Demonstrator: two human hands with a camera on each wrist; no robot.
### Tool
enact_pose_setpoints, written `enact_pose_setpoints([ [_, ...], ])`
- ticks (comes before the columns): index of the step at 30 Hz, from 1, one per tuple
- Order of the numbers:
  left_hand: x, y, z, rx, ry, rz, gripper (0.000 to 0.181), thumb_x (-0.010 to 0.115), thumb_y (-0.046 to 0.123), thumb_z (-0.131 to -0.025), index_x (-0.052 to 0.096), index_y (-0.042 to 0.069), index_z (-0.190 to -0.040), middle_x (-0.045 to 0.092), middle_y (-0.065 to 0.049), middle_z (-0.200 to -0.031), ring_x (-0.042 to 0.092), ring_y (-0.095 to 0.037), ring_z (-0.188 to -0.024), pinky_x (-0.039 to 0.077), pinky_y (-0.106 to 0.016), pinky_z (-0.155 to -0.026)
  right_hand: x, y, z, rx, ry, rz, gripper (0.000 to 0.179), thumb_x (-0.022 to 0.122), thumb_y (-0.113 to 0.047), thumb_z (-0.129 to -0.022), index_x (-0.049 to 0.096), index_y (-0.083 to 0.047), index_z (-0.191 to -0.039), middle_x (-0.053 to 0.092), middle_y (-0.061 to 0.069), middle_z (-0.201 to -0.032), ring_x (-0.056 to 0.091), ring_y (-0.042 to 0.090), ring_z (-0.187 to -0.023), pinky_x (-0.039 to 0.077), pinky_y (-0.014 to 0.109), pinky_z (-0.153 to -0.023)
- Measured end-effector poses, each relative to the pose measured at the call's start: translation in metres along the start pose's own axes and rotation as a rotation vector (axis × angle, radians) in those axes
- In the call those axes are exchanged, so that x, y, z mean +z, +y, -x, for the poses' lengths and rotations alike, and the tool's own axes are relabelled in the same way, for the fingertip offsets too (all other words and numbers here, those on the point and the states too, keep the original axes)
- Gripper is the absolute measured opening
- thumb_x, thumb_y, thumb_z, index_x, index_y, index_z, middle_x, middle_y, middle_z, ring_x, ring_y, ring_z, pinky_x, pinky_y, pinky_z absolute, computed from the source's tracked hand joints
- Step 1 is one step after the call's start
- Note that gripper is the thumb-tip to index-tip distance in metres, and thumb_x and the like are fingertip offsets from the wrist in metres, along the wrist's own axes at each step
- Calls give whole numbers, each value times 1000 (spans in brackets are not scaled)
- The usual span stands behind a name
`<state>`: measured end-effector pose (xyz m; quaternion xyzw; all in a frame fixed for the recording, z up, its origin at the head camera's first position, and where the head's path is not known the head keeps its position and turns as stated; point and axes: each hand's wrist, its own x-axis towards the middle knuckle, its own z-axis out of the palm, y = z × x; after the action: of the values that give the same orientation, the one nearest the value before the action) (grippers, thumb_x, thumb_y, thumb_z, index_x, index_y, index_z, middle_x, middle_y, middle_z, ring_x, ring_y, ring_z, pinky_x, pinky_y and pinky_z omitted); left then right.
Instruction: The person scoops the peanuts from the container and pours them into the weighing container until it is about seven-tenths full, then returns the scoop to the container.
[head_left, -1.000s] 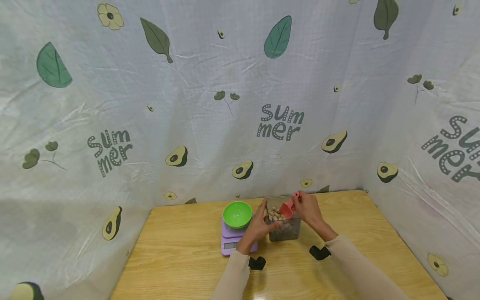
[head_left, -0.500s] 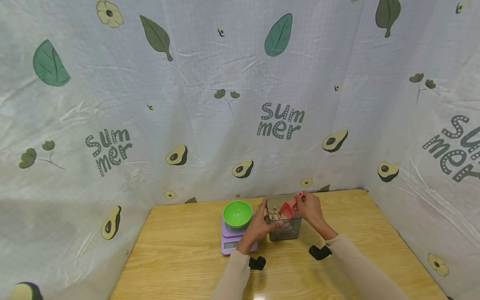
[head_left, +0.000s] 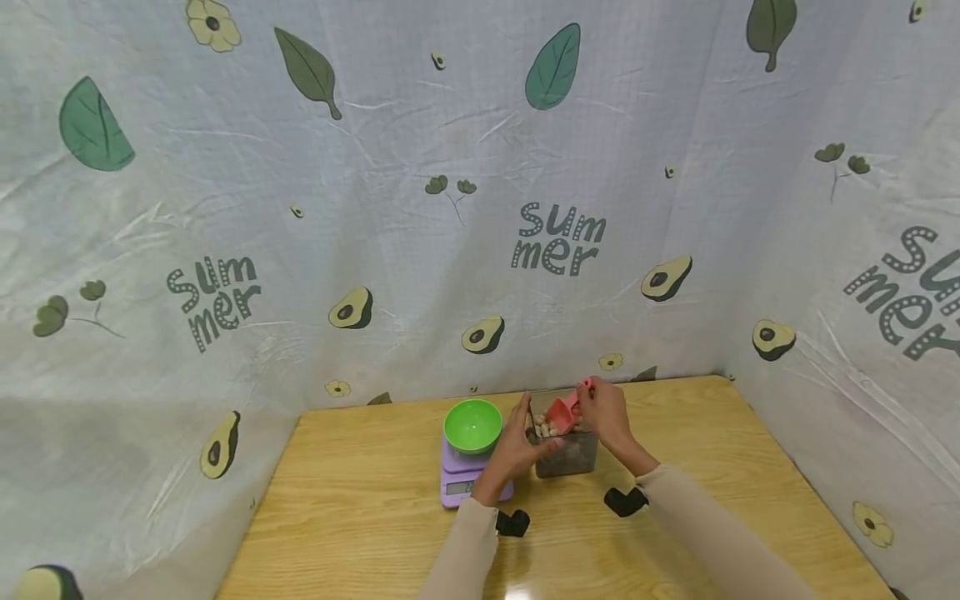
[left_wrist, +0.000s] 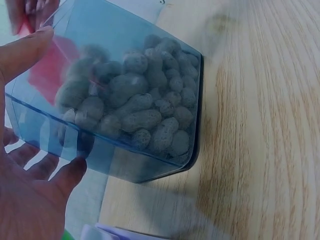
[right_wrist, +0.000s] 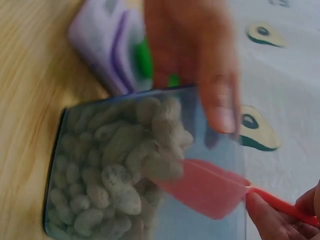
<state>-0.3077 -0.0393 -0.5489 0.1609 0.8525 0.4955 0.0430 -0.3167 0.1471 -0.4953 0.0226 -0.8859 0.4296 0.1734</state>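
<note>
A clear, dark-tinted plastic container (head_left: 566, 458) stands on the table with unshelled peanuts (left_wrist: 137, 117) heaped in its lower part. My left hand (head_left: 517, 446) holds its left side, thumb along the near wall and fingers on the left wall. Over the right rim, my right hand (head_left: 606, 414) pinches the handle of a red scoop (head_left: 560, 415). The scoop's cup is inside the container, tilted down among the peanuts, as the right wrist view shows through the wall (right_wrist: 200, 187).
Left of the container, a purple kitchen scale (head_left: 453, 479) carries a green bowl (head_left: 472, 427). The wooden table (head_left: 360, 492) runs back to a white printed curtain (head_left: 405, 250). A black wrist mount (head_left: 626, 502) juts from the right cuff.
My right hand has shifted left with the scoop, whose cup now sits farther left among the peanuts. The left hand stays on the container.
</note>
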Motion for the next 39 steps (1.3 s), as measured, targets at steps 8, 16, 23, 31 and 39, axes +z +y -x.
enact_pose_setpoints([
  [8,1,-3,-2,-1,4,18,105,75,47,-83,9,21,-160,20,-14,-164,34,-35,-146,42,-50,-110,5,-6,-2,-128,-20,86,26,52,-13,-101,60,-1,-79,58,8,-62,51,14,-48,37,24,-45],
  [16,1,-4,0,-19,-8,17,105,75,46,-83,9,19,-160,19,-14,-164,31,-36,-147,41,-52,-111,2,2,-1,-75,8,92,24,54,-11,-99,62,0,-79,61,11,-63,56,18,-51,40,24,-45],
  [23,0,-1,-2,-10,-1,1,105,75,45,-84,9,17,-160,19,-15,-164,29,-37,-148,37,-55,-112,9,5,0,-93,-28,157,29,53,-16,-100,58,-3,-74,54,7,-60,44,14,-50,34,25,-46],
  [31,0,-3,0,-5,-10,1,105,76,43,-84,8,20,-160,18,-15,-164,29,-36,-148,40,-52,-111,11,6,3,103,-63,2,28,51,-15,-101,63,1,-82,65,14,-68,63,20,-55,48,26,-47],
  [39,-1,-1,-2,1,-7,-13,106,74,50,-83,9,19,-160,19,-14,-164,28,-36,-148,37,-55,-112,7,4,-4,234,-80,-54,30,49,-17,-101,67,2,-86,69,16,-70,68,22,-57,52,30,-50],
])
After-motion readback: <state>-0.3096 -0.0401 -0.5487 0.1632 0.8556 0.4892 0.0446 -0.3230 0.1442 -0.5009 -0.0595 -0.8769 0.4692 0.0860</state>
